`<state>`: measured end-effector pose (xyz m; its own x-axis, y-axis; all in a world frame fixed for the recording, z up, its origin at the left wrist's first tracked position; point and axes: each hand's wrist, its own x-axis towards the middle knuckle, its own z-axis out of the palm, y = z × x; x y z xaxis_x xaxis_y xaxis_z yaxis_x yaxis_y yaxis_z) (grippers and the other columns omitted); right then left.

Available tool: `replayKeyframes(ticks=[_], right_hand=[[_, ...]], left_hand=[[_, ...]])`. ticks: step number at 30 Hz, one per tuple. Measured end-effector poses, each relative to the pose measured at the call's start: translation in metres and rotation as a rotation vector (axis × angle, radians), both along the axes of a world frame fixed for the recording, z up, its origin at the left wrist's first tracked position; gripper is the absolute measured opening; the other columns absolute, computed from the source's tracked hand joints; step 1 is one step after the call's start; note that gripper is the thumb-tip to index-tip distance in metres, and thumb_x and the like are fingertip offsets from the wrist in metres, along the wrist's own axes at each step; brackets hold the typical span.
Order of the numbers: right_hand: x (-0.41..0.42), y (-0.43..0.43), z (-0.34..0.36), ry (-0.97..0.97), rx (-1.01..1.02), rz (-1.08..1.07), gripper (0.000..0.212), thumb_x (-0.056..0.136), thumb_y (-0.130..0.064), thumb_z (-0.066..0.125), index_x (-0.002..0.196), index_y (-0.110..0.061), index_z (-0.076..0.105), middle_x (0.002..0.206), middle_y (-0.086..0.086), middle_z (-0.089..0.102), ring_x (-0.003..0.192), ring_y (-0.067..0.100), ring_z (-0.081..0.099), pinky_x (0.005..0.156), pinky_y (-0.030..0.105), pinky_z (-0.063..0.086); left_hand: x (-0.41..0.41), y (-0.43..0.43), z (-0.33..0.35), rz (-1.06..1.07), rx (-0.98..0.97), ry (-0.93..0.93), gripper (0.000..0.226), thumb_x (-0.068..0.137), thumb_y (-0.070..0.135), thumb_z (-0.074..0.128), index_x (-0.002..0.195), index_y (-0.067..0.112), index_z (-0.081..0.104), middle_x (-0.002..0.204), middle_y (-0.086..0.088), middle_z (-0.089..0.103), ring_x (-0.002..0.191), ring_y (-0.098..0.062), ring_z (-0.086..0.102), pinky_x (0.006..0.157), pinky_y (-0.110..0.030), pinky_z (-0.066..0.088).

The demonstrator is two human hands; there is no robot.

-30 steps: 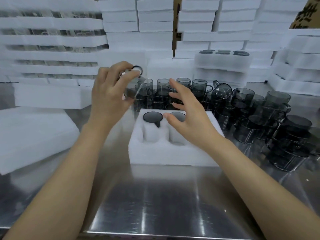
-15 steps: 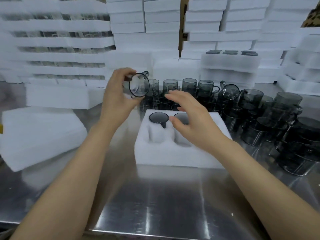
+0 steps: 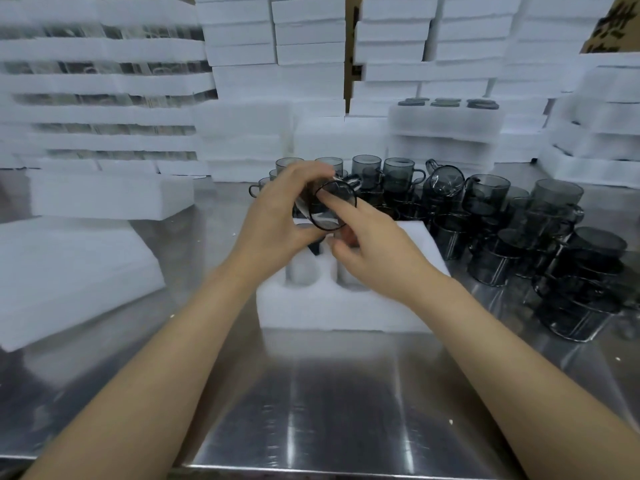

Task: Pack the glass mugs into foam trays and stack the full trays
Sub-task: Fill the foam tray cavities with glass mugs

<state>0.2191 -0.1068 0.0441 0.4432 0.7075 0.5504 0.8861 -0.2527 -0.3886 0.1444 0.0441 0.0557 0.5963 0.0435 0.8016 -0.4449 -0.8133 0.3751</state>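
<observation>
Stainless steel table (image 3: 329, 410) carries a white foam tray (image 3: 311, 310) at its centre. Above the tray's rear edge your left hand (image 3: 277, 220) grips a smoky grey glass mug (image 3: 323, 220), tilted mouth toward you. Your right hand (image 3: 377, 251) pinches its rim, forefinger inside, thumb beneath. Loose grey glass mugs (image 3: 519, 237) crowd right of the tray.
</observation>
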Motion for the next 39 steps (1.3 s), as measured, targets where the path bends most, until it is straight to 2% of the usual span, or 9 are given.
replayKeyframes(ticks=[5, 10, 15, 18, 23, 25, 29, 33, 39], right_hand=[[0.000, 0.001, 0.000, -0.012, -0.104, -0.041, 0.055, 0.089, -0.020, 0.051, 0.139, -0.040, 0.040, 0.127, -0.005, 0.046, 0.106, 0.019, 0.054, 0.081, 0.040, 0.050], [0.000, 0.001, 0.000, 0.032, -0.091, -0.024, 0.039, 0.084, -0.012, 0.051, 0.119, -0.028, 0.050, 0.119, -0.003, 0.042, 0.099, 0.022, 0.054, 0.076, 0.043, 0.051], [-0.004, -0.001, 0.006, 0.102, 0.231, 0.052, 0.031, 0.073, 0.006, 0.046, 0.097, -0.015, 0.044, 0.101, 0.004, 0.044, 0.088, 0.020, 0.051, 0.071, 0.049, 0.047], [-0.006, -0.003, 0.012, 0.021, 0.406, -0.019, 0.041, 0.069, 0.006, 0.048, 0.108, -0.009, 0.050, 0.108, 0.008, 0.048, 0.097, 0.019, 0.049, 0.079, 0.040, 0.048], [-0.006, -0.005, 0.014, -0.101, 0.238, -0.046, 0.061, 0.081, -0.013, 0.065, 0.139, -0.016, 0.046, 0.140, 0.008, 0.041, 0.126, 0.022, 0.037, 0.107, 0.016, 0.023], [-0.003, -0.007, 0.016, -0.044, 0.255, -0.051, 0.059, 0.084, -0.020, 0.066, 0.139, -0.021, 0.046, 0.139, 0.001, 0.044, 0.120, 0.015, 0.042, 0.099, 0.005, 0.021], [0.002, -0.011, 0.022, 0.079, 0.207, -0.007, 0.040, 0.081, -0.022, 0.071, 0.120, -0.026, 0.062, 0.117, -0.007, 0.055, 0.069, 0.002, 0.050, 0.072, 0.006, 0.035], [0.015, -0.022, 0.031, 0.148, 0.187, -0.183, 0.017, 0.075, -0.033, 0.075, 0.083, -0.024, 0.064, 0.099, -0.006, 0.055, 0.067, -0.005, 0.046, 0.068, 0.018, 0.036], [0.033, -0.042, 0.034, 0.198, -0.145, -0.388, 0.068, 0.082, -0.041, 0.055, 0.144, -0.029, 0.028, 0.128, 0.006, 0.043, 0.099, 0.022, 0.049, 0.083, 0.036, 0.042]], left_hand=[[0.002, 0.003, -0.002, 0.011, 0.046, 0.014, 0.053, 0.073, 0.009, 0.078, 0.121, 0.010, 0.057, 0.123, 0.004, 0.057, 0.115, -0.014, 0.056, 0.093, -0.046, 0.047], [0.002, 0.002, -0.004, 0.021, 0.039, 0.037, 0.054, 0.073, 0.020, 0.081, 0.121, 0.017, 0.056, 0.118, 0.013, 0.056, 0.107, -0.012, 0.058, 0.088, -0.049, 0.047], [0.003, 0.003, -0.005, 0.019, -0.200, 0.099, 0.067, 0.065, 0.016, 0.086, 0.123, 0.025, 0.053, 0.113, 0.017, 0.061, 0.103, -0.001, 0.058, 0.092, -0.022, 0.046], [0.002, 0.005, -0.005, -0.031, -0.288, 0.149, 0.070, 0.068, 0.014, 0.084, 0.128, 0.021, 0.049, 0.116, 0.024, 0.058, 0.110, 0.002, 0.056, 0.094, -0.012, 0.040], [0.002, 0.004, -0.006, -0.171, -0.275, 0.198, 0.074, 0.074, 0.014, 0.080, 0.137, 0.026, 0.043, 0.131, 0.018, 0.054, 0.122, -0.006, 0.052, 0.104, -0.024, 0.041], [0.002, 0.005, -0.005, -0.182, -0.298, 0.182, 0.066, 0.080, 0.018, 0.074, 0.137, 0.031, 0.043, 0.132, 0.012, 0.054, 0.118, -0.006, 0.056, 0.099, -0.022, 0.045], [0.004, 0.008, -0.008, -0.156, -0.237, 0.172, 0.043, 0.095, 0.020, 0.055, 0.136, 0.029, 0.046, 0.122, 0.013, 0.057, 0.106, -0.004, 0.061, 0.092, -0.018, 0.046], [0.006, 0.010, -0.009, -0.104, -0.235, 0.108, 0.031, 0.098, 0.018, 0.052, 0.128, 0.017, 0.059, 0.125, 0.010, 0.059, 0.117, -0.012, 0.059, 0.097, -0.024, 0.046], [0.003, 0.007, -0.009, -0.021, -0.183, 0.163, 0.024, 0.101, 0.026, 0.046, 0.114, 0.023, 0.066, 0.104, 0.013, 0.066, 0.087, -0.001, 0.064, 0.076, -0.010, 0.043]])
